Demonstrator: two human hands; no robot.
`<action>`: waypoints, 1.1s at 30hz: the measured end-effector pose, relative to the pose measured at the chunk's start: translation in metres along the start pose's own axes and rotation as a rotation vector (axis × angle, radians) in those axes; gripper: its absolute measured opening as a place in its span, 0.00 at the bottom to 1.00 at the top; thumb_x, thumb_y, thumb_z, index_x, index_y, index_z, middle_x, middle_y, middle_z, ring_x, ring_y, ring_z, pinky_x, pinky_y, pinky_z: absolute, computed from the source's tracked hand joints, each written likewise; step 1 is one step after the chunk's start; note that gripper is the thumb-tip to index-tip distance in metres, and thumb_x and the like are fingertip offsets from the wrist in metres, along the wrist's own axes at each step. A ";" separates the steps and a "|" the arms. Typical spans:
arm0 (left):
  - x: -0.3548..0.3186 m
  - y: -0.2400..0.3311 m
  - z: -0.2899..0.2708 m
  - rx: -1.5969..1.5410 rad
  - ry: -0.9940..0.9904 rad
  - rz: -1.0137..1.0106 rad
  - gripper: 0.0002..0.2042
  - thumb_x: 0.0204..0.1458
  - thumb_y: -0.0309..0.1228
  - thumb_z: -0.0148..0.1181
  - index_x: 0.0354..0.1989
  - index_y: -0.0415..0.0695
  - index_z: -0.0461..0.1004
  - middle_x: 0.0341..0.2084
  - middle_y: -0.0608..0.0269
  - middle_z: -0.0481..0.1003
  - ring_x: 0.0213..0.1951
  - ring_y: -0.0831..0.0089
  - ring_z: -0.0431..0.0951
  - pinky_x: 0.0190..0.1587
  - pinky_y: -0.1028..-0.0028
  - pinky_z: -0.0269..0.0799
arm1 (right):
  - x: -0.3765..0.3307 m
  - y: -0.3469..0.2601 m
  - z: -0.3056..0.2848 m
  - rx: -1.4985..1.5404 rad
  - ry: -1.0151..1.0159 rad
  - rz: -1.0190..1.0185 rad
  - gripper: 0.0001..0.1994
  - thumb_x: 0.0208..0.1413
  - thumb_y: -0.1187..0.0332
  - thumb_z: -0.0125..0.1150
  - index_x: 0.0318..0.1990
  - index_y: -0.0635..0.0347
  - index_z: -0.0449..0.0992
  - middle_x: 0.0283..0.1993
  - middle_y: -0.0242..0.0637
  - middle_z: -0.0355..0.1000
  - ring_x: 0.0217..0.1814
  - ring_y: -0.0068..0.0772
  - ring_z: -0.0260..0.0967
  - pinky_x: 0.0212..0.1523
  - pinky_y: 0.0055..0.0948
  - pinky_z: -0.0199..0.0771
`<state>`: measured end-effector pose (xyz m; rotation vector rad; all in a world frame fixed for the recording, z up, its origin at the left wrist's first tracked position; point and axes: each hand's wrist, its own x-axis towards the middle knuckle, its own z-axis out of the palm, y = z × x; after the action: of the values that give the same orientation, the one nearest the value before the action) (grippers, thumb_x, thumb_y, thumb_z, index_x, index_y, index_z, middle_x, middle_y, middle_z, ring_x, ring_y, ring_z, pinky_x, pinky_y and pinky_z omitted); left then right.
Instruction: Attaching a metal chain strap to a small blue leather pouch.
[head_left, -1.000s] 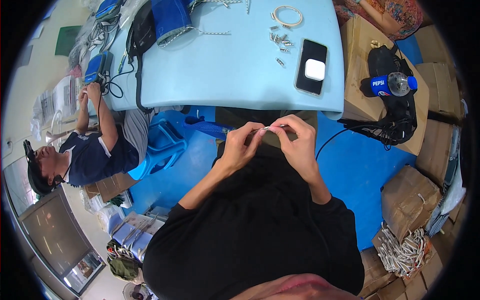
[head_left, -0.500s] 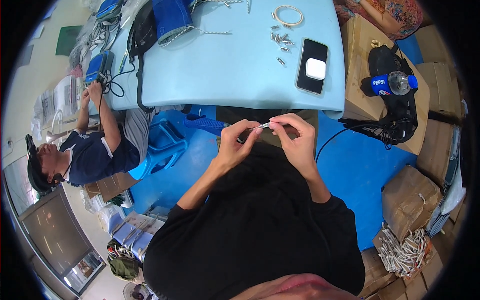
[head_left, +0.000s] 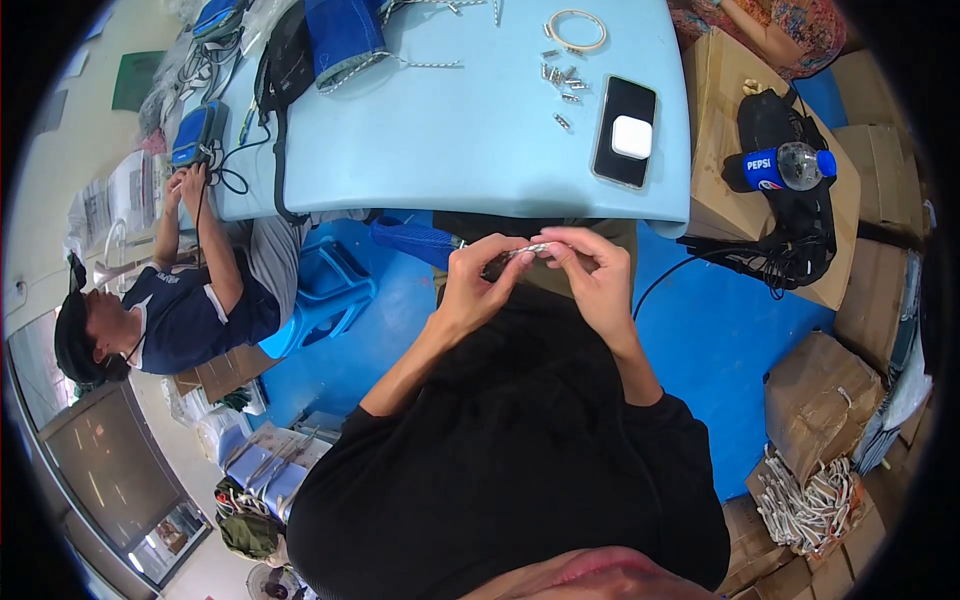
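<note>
- Left hand (head_left: 478, 285) and right hand (head_left: 592, 272) are raised at centre frame, just below the near edge of the pale blue bench (head_left: 450, 140). Both are closed in a fingertip pinch on one small silvery piece (head_left: 527, 250), which spans the gap between them.
- The piece is too small for me to name — it is thin, short and metallic. It is held off the bench, above my lap.
- My judgement on doing this step well: keep the pinch on the two ends, hold the wrists level, and work close to the body so that a slip drops the piece onto the lap and not the blue floor (head_left: 720, 330).
- Count, upper right of frame: roughly seven loose metal pieces (head_left: 560, 82) on the bench, one cord ring (head_left: 575, 30) beyond them, and one dark phone (head_left: 624, 130) with one white case (head_left: 631, 137) lying on it.
- Right of frame: one plastic bottle (head_left: 785, 166) on a cardboard box (head_left: 715, 170).
- Left of frame — one other person (head_left: 175, 310), seated, hands at a blue device (head_left: 196, 135).
</note>
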<state>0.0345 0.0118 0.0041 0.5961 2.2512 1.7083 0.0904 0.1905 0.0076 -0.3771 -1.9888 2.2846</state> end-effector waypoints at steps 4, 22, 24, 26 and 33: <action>-0.001 -0.001 0.000 -0.022 -0.026 0.002 0.06 0.61 0.23 0.66 0.43 0.34 0.82 0.29 0.59 0.83 0.31 0.77 0.82 0.35 0.77 0.77 | 0.000 0.009 -0.007 0.157 0.023 0.001 0.12 0.62 0.78 0.68 0.52 0.70 0.77 0.42 0.45 0.84 0.44 0.28 0.83 0.47 0.25 0.83; 0.001 -0.001 0.002 -0.062 0.031 -0.014 0.07 0.64 0.26 0.64 0.43 0.35 0.84 0.28 0.62 0.82 0.29 0.79 0.78 0.32 0.78 0.74 | -0.002 0.012 0.008 0.142 0.159 -0.188 0.05 0.58 0.82 0.70 0.41 0.70 0.83 0.40 0.38 0.82 0.41 0.22 0.80 0.42 0.20 0.81; 0.001 -0.001 0.001 -0.058 0.028 0.000 0.07 0.64 0.26 0.64 0.43 0.35 0.84 0.28 0.62 0.82 0.29 0.79 0.78 0.32 0.78 0.74 | -0.002 0.013 0.003 0.250 0.070 -0.078 0.05 0.60 0.82 0.67 0.44 0.71 0.82 0.41 0.40 0.80 0.42 0.27 0.80 0.45 0.24 0.83; 0.001 -0.001 0.001 -0.051 0.026 0.014 0.07 0.64 0.26 0.64 0.44 0.35 0.84 0.28 0.62 0.82 0.29 0.79 0.78 0.33 0.78 0.74 | -0.002 0.013 0.000 0.238 0.038 -0.052 0.06 0.61 0.81 0.67 0.44 0.71 0.81 0.41 0.39 0.79 0.42 0.27 0.80 0.44 0.24 0.83; 0.001 -0.001 -0.002 -0.049 0.014 -0.029 0.07 0.63 0.25 0.64 0.43 0.35 0.84 0.28 0.61 0.82 0.29 0.76 0.79 0.33 0.76 0.74 | -0.002 -0.001 -0.001 -0.181 0.001 -0.213 0.08 0.61 0.82 0.65 0.46 0.67 0.84 0.40 0.37 0.79 0.38 0.25 0.78 0.40 0.24 0.81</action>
<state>0.0324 0.0107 0.0041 0.5390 2.2097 1.7535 0.0923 0.1915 0.0091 -0.1684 -2.1277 1.9860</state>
